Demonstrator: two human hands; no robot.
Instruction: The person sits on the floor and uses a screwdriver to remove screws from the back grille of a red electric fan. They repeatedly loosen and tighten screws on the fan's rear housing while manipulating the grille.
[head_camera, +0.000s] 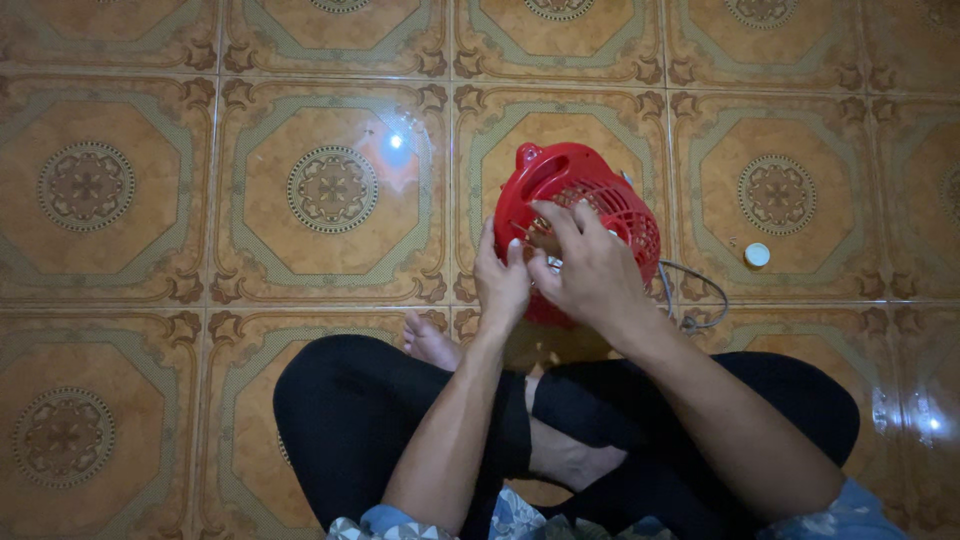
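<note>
A patterned tile floor (150, 250) fills the left. Near the middle, the left hand (500, 285) grips the near left edge of a red fan housing (575, 200) that stands on the floor just beyond the crossed legs (400, 420). The right hand (590, 270) rests on its grille, fingers curled onto it. A grey cord (695, 300) trails right; farther right lies a small white cap (757, 255).

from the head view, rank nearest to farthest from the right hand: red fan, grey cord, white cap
1. red fan: under the right hand, touched by its fingers.
2. grey cord: on the floor, just right of the wrist.
3. white cap: farther right on the tile.
</note>
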